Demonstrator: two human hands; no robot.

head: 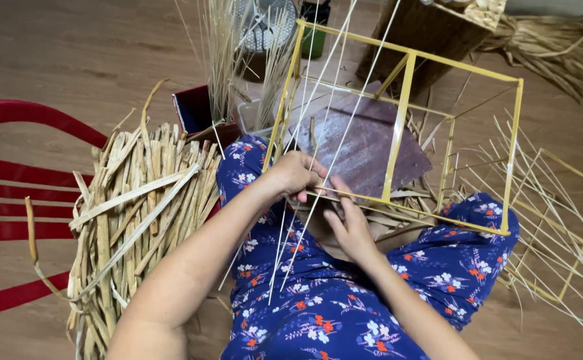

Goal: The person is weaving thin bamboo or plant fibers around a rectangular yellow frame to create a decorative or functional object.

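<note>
Brown wood floor (71,53) spans the whole scene, and the person sits on it cross-legged in blue floral trousers (318,313). A red chair (11,167) lies at the far left. Against it leans a large bundle (138,207) of dried flat leaf strips, pale tan, beside the person's left knee. A yellow frame (398,127) of thin bamboo bars, box-shaped, rests tilted on the lap, its near edge over the knees and its far edge raised toward a dark woven basket (425,33). Below the frame, a dark reddish board (365,147) shows through the open bars. A second, flatter frame (571,220) and loose thin sticks lie at the right. A red box (195,107) holding upright pale sticks stands behind the bundle. Several long thin strands (335,127) run from the lap up across the frame. The left hand (295,175) is closed, gripping the strands at the near-left part of the frame. The right hand (351,223) pinches the near bar and strands with thumb and forefinger, just beside the left hand.
</note>
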